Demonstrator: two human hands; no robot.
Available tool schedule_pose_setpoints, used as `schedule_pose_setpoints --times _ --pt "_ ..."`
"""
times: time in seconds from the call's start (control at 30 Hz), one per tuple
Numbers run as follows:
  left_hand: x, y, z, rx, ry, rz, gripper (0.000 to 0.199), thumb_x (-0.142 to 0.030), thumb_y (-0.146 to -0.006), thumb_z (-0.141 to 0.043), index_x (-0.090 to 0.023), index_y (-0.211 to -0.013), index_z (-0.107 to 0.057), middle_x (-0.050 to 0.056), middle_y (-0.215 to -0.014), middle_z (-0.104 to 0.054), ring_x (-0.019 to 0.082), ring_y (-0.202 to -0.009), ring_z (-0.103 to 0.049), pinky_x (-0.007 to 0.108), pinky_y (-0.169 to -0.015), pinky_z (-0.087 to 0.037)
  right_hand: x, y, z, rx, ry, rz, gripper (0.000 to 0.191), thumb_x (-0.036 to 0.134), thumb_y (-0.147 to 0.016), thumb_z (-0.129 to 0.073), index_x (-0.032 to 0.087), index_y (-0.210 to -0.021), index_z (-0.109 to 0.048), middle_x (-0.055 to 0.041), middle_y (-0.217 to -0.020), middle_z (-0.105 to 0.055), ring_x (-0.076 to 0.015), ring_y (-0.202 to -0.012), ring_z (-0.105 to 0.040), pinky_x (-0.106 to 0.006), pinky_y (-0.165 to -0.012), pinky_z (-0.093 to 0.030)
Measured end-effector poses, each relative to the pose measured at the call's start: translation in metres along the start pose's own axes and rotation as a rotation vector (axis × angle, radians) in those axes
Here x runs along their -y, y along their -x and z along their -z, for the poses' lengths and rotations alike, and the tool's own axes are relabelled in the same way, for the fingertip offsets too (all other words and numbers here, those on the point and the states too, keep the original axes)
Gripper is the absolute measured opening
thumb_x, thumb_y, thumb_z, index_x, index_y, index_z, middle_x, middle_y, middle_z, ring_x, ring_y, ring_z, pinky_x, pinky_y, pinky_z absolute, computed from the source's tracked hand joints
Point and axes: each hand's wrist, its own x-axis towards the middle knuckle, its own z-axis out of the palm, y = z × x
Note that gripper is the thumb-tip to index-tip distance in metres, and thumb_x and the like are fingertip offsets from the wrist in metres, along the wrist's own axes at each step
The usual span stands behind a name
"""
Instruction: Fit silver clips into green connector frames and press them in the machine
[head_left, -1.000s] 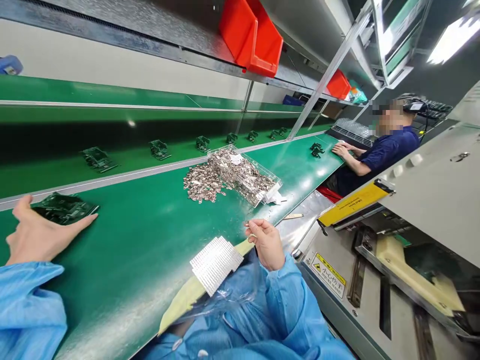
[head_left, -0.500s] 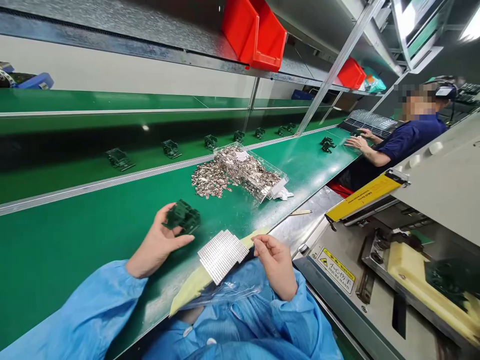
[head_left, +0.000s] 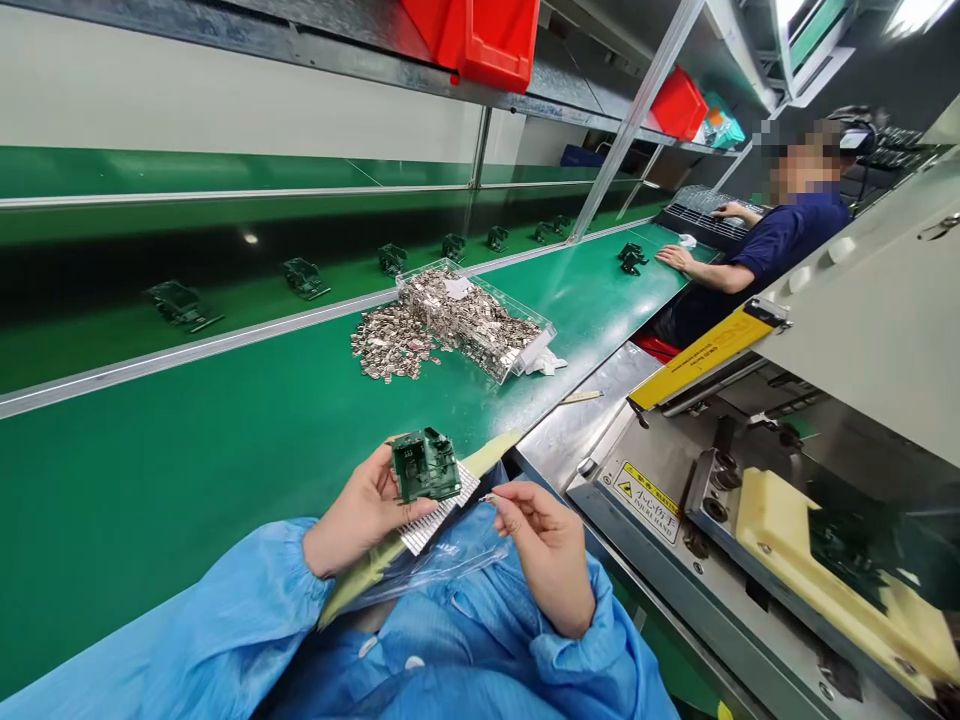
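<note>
My left hand is closed around a dark green moulded plastic part, its slotted side towards me. The part hangs over a sheet of small silvery metal pieces in rows and hides much of it. Beneath that sheet lies a yellow strip at the table's front edge. Just right of the part, my right hand pinches a tiny metal piece between thumb and forefinger. The piece and the green part are apart.
Beyond my hands, a heap of loose metal pieces lies beside a clear tray full of them. Several green parts sit on the belt behind. A machine with a yellow bar stands at right. Farther off sits a co-worker.
My left hand has brought the green part rightward over the sheet, close to my right hand. The view has shifted a little. The co-worker's hands have moved apart, one now at the dark rack.
</note>
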Motion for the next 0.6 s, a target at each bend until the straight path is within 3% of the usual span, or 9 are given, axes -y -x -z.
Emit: schedule_pose_setpoints --times 0.13,0.23,0.37,0.6 --pt "0.007 0.002 0.002 -0.011 0.003 -0.077 0.059 -0.02 -0.061 -0.084 -0.021 -0.112 -0.054 0.002 -0.092 -0.068 0.015 -0.08 -0.067 0.026 -0.076 -0.056 0.003 -0.005 -0.015 0.036 0.109 0.128 0.008 0.027 -0.083 -0.068 0.022 -0.078 -0.071 -0.004 -0.082 -0.061 -0.0161 -0.069 -0.055 -0.027 -0.06 -0.046" --pt "0.01 0.004 0.003 0.025 -0.041 -0.129 0.051 -0.02 -0.068 -0.079 -0.021 -0.113 -0.056 0.003 -0.097 -0.066 0.014 -0.08 -0.066 0.023 -0.073 -0.056 0.005 -0.007 -0.025 0.041 0.15 0.165 0.004 0.024 -0.082 -0.069 0.022 -0.079 -0.071 -0.0058 -0.096 -0.06 -0.0178 -0.078 -0.056 -0.029 -0.065 -0.047" --pt "0.014 0.007 0.003 0.089 -0.044 -0.147 0.048 -0.02 -0.074 -0.074 -0.023 -0.118 -0.055 0.005 -0.102 -0.065 0.016 -0.087 -0.066 0.024 -0.076 -0.056 0.005 -0.007 -0.035 0.042 0.184 0.182 0.006 0.02 -0.079 -0.068 0.023 -0.075 -0.07 -0.0077 -0.114 -0.058 -0.0241 -0.101 -0.054 -0.038 -0.088 -0.045" --pt "0.017 0.012 0.004 0.175 -0.061 -0.104 0.045 -0.022 -0.083 -0.066 -0.027 -0.125 -0.05 0.006 -0.112 -0.064 0.016 -0.093 -0.066 0.025 -0.083 -0.054 0.001 -0.007 -0.04 0.045 0.195 0.179 0.008 0.018 -0.08 -0.067 0.023 -0.073 -0.067 -0.0087 -0.117 -0.057 -0.0249 -0.105 -0.053 -0.042 -0.093 -0.041"
